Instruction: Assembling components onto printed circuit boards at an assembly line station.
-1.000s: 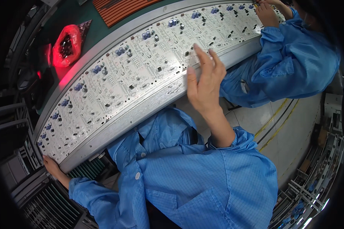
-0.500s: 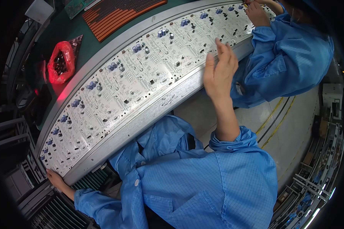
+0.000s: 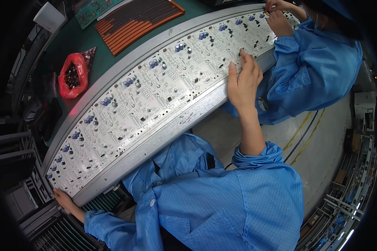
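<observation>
A long row of white circuit boards (image 3: 155,90) lies along a metal rail track, studded with blue and black capacitors and small black parts. At the row's near-left end my left hand (image 3: 65,200) touches the corner of the last board; most of its fingers are hidden, so its grip cannot be made out. My right hand (image 3: 244,85) is over the near edge of the row, right of the middle. Its thumb and fingers are stretched out and apart, with nothing in them. Whether its fingertips touch a board is unclear.
A red bag (image 3: 73,75) of small dark parts and an orange slotted tray (image 3: 140,23) sit on the green bench beyond the rail (image 3: 113,79). At the right, a co-worker in a blue smock (image 3: 310,75) has both hands over the row's far end.
The whole view has shifted slightly, and the boards and bench things appear a little lower and to the right. My right hand stays stretched out, its fingers slightly more bent. My left hand remains at the row's end.
</observation>
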`<state>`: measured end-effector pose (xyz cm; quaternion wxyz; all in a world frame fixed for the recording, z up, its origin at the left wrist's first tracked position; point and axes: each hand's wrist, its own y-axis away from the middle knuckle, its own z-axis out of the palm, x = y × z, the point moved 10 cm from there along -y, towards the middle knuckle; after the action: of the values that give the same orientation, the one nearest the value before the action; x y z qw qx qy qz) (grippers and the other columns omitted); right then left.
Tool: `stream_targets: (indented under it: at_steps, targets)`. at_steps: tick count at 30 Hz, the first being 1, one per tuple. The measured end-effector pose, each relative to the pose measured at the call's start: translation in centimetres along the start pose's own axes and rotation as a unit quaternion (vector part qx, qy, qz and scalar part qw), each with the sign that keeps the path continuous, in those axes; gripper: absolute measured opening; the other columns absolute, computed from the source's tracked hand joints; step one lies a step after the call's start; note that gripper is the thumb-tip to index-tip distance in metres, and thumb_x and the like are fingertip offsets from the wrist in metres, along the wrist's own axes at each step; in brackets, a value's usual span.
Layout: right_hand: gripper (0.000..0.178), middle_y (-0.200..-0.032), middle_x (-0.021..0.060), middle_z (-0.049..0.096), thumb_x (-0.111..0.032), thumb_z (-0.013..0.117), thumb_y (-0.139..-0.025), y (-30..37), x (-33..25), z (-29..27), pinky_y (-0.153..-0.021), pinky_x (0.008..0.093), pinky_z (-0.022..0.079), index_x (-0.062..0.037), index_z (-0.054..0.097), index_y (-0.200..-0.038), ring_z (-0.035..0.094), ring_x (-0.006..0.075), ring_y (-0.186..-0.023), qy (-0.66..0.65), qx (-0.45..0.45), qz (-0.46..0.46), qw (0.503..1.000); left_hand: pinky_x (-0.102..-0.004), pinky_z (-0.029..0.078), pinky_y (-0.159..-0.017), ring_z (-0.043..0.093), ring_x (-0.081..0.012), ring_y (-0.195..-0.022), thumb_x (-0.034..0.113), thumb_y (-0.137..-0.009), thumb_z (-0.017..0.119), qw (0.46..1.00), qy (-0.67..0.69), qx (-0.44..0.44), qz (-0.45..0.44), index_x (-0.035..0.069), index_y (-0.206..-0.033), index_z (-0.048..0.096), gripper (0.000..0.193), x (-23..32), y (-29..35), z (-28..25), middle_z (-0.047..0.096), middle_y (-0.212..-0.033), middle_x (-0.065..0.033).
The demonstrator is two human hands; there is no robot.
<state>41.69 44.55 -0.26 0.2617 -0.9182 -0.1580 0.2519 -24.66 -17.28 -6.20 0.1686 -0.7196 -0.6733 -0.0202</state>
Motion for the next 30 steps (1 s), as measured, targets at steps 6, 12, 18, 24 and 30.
stream_targets:
  at_steps: [6,12,18,24,30]
  targets:
    - [0.050,-0.134,0.0197,0.052,-0.030,0.050,-0.098,0.0,0.1,0.4,-0.112,0.0451,0.019,-0.0002,0.042,-0.137,0.039,0.0331,-0.130,0.031,-0.009,-0.002,0.999,-0.0439,0.039,-0.102,0.048,-0.0427,-0.125,0.067,-0.095,0.030,1.000,0.004,-0.008,0.001,0.002,-0.135,0.053,0.080,0.1,0.0,0.1,0.053,-0.135,-0.0237]
    - [0.050,-0.135,0.0187,0.051,-0.030,0.049,-0.098,-0.2,0.1,0.6,-0.112,0.0454,0.017,-0.0012,0.042,-0.138,0.037,0.0325,-0.132,0.003,-0.006,0.007,1.000,-0.0422,0.039,-0.102,0.051,-0.0418,-0.122,0.060,-0.098,0.031,1.000,-0.004,0.004,0.002,0.002,-0.134,0.054,0.072,1.0,0.4,-0.3,0.056,-0.133,-0.0229]
    - [0.048,-0.126,0.0217,0.058,-0.027,0.052,-0.096,-3.0,-1.8,0.4,-0.111,0.0522,0.019,-0.0005,0.044,-0.134,0.040,0.0382,-0.130,-0.003,0.025,-0.022,0.999,-0.0444,0.042,-0.099,0.053,-0.0419,-0.119,0.057,-0.099,0.033,0.999,-0.038,0.008,-0.028,0.003,-0.133,0.055,0.067,2.4,2.4,-1.3,0.057,-0.130,-0.0225]
    - [0.025,-0.103,0.0162,0.069,-0.014,0.058,-0.095,-12.6,-14.5,4.2,-0.079,0.0318,0.052,-0.0006,0.060,-0.116,0.067,0.0274,-0.088,-0.241,-0.206,-0.178,0.931,-0.0439,0.042,-0.099,0.053,-0.0413,-0.120,0.051,-0.100,0.038,0.999,0.011,0.021,-0.027,-0.001,-0.133,0.053,0.064,2.7,3.6,-2.3,0.057,-0.130,-0.0249]
    - [0.017,-0.095,0.0111,0.068,-0.012,0.066,-0.087,-18.5,-18.9,16.9,-0.079,0.0364,0.051,-0.0044,0.066,-0.102,0.062,0.0282,-0.091,-0.114,-0.278,-0.279,0.912,-0.0430,0.041,-0.101,0.052,-0.0410,-0.121,0.049,-0.100,0.040,0.998,0.045,0.018,-0.036,-0.006,-0.134,0.050,0.065,4.9,4.9,-2.6,0.053,-0.133,-0.0270]
